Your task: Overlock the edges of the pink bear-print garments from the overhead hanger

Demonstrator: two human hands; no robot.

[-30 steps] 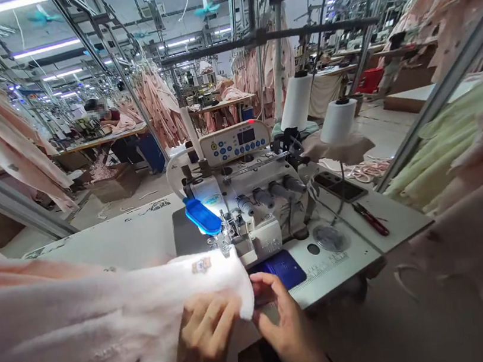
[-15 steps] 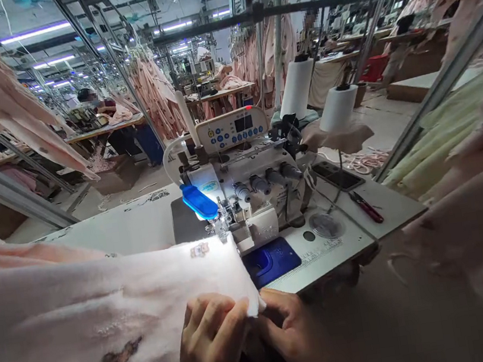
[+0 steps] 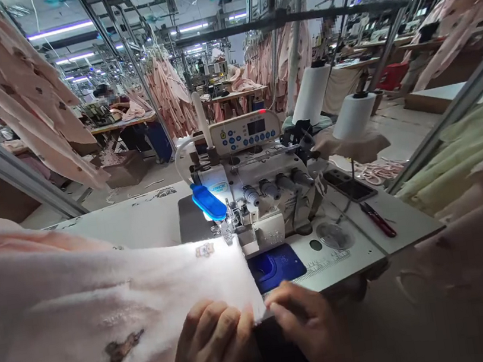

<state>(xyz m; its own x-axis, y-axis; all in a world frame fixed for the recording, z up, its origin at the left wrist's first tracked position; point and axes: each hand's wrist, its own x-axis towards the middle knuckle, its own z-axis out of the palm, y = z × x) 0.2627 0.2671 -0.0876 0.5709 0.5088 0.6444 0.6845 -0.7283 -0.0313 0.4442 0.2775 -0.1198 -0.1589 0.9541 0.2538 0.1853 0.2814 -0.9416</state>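
A pale pink printed fabric piece (image 3: pixel 106 308) lies across the table and my lap, its far corner under the presser foot of the white overlock sewing machine (image 3: pixel 258 202). My left hand (image 3: pixel 212 353) pinches the fabric's near right corner from on top. Just to its right, my right hand (image 3: pixel 309 327) grips the same corner edge at the table's front. A blue plate (image 3: pixel 275 266) sits in the machine bed right above my right hand.
Two white thread cones (image 3: pixel 352 117) stand behind the machine. Red snips (image 3: pixel 378 220) and a dark phone (image 3: pixel 350 185) lie on the white table (image 3: pixel 130 223) at right. Pink garments (image 3: pixel 23 98) hang at left, and more cloth (image 3: pixel 479 243) is heaped at right. A person sits at a far bench.
The fabric edge has been drawn straight and taut from the presser foot to my hands. My right hand went from above the blue plate down to the table's front edge, pinching the corner.
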